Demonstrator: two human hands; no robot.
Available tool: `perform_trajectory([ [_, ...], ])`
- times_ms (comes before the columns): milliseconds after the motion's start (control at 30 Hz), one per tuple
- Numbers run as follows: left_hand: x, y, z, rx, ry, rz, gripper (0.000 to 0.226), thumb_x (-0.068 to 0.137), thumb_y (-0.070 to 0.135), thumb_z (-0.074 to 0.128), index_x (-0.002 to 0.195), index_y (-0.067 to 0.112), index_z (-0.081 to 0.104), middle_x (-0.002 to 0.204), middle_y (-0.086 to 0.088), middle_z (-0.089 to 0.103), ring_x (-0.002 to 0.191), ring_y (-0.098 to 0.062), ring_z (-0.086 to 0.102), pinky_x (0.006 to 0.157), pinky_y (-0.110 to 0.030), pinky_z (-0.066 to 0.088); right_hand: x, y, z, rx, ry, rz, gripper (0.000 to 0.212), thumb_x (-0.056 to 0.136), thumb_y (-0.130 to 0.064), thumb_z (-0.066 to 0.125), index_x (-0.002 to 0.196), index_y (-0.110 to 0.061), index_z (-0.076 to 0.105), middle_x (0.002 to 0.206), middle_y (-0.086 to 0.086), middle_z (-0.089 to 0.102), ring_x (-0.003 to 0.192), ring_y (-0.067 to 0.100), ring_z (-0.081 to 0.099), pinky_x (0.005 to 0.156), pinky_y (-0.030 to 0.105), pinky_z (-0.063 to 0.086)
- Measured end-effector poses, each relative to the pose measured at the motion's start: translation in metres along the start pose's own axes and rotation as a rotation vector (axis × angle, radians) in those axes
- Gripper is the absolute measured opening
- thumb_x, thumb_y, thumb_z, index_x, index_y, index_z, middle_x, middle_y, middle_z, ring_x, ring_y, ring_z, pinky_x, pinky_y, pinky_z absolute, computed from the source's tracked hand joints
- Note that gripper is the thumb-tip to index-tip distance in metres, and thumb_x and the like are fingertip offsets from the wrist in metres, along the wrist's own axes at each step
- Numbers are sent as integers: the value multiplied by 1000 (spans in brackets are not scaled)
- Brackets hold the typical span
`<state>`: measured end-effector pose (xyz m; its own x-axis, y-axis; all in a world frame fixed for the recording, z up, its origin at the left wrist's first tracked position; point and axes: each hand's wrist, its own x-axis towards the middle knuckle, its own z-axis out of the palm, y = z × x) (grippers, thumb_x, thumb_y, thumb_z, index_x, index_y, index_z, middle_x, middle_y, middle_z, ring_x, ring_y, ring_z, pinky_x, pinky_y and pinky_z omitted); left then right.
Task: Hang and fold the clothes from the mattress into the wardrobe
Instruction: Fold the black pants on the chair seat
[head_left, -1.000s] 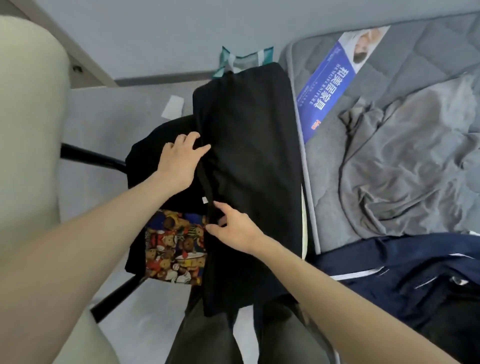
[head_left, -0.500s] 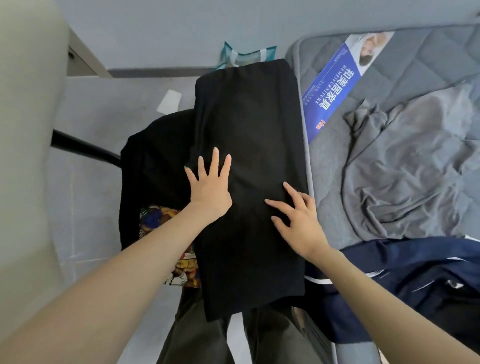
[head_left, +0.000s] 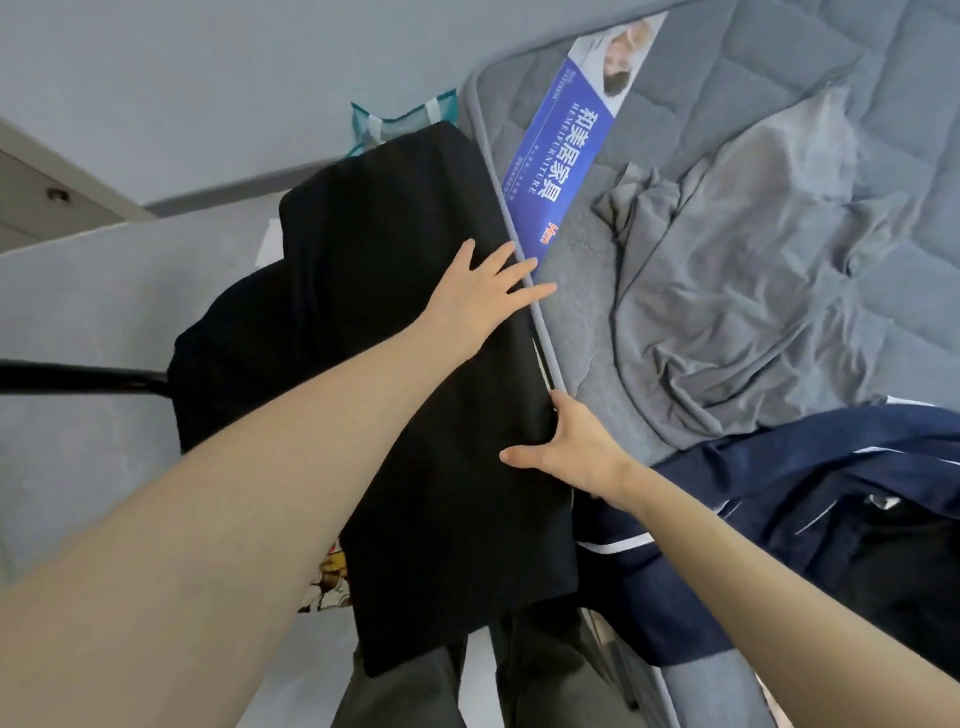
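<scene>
Black folded garment (head_left: 415, 364), beside grey mattress (head_left: 883, 78). Left hand (head_left: 485, 293) flat on top, fingers spread; right hand (head_left: 574, 449) holds its right edge, thumb above, fingers tucked underneath.

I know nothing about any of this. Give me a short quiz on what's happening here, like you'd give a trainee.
1. True or false: the left hand lies flat, fingers straight, on the black garment.
2. Which item lies crumpled on the mattress?
A. a grey garment
B. a red towel
C. a white pillow
3. Fill in: the garment with white piping, just beyond the right hand, is ____ in colour.

Key: 1 true; 2 A; 3 navy.
</scene>
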<state>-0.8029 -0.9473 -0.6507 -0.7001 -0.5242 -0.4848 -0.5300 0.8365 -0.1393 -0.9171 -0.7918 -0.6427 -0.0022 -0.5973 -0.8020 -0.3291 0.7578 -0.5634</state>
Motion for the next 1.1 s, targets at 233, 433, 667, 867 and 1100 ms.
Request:
perform_trajectory([
  [233,40,-14,-47,224,143,-72,45,84,15,65,125,15,46,118,-5,52,120,-25,41,114,-47,19,-27,-35,-85,-245,201,-96,25,71,-15,72,91,-19,59,80,-4,64,75,13,61,59,22,47],
  [433,55,-7,-89,115,438,-199,47,73,28,80,111,19,55,104,0,61,92,-17,58,79,-30,45,-51,-47,-152,-625,650,-208,28,75,-18,64,97,-16,47,84,0,55,79,30,54,60,34,36],
  [667,-11,-12,-64,-14,737,-200,49,83,5,46,131,14,51,92,-7,59,76,-28,52,72,-37,33,-86,-52,-118,-967,535,-360,37,79,-28,61,104,-20,36,101,1,61,92,30,63,60,32,31],
  [867,-96,-7,2,-117,471,-348,80,65,-9,65,139,14,47,75,-7,52,63,-28,49,67,-37,32,-82,-40,-30,-984,105,-305,44,82,-35,61,113,-16,36,91,1,59,78,30,58,58,32,32],
  [1100,-134,4,43,-409,207,-538,52,75,-10,60,121,12,61,94,-7,50,83,-26,51,75,-35,38,-58,-18,15,-933,92,-314,38,94,-39,51,128,-23,48,125,1,55,118,25,47,94,39,39],
])
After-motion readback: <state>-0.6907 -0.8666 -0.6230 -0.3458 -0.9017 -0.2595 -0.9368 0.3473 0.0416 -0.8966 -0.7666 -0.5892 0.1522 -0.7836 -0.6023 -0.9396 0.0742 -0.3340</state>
